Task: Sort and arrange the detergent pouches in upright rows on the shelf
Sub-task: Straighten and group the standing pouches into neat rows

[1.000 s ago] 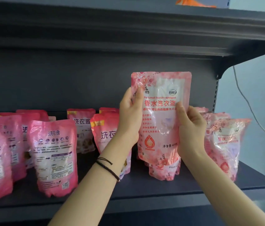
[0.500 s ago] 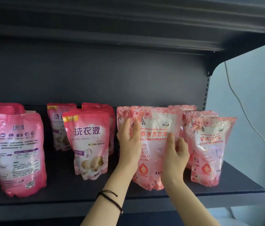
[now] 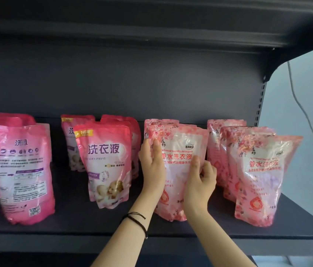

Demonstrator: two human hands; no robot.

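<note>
A pale floral pouch (image 3: 180,147) is held upright on the dark shelf (image 3: 94,226), with its base on the board. Its left edge is gripped by the left hand (image 3: 151,166) and its right edge is pinched by the right hand (image 3: 200,182). At 3 o'clock matching pouches (image 3: 261,180) are stood, and at 9 o'clock darker pink pouches (image 3: 107,164). What is inside the pouches cannot be told.
</note>
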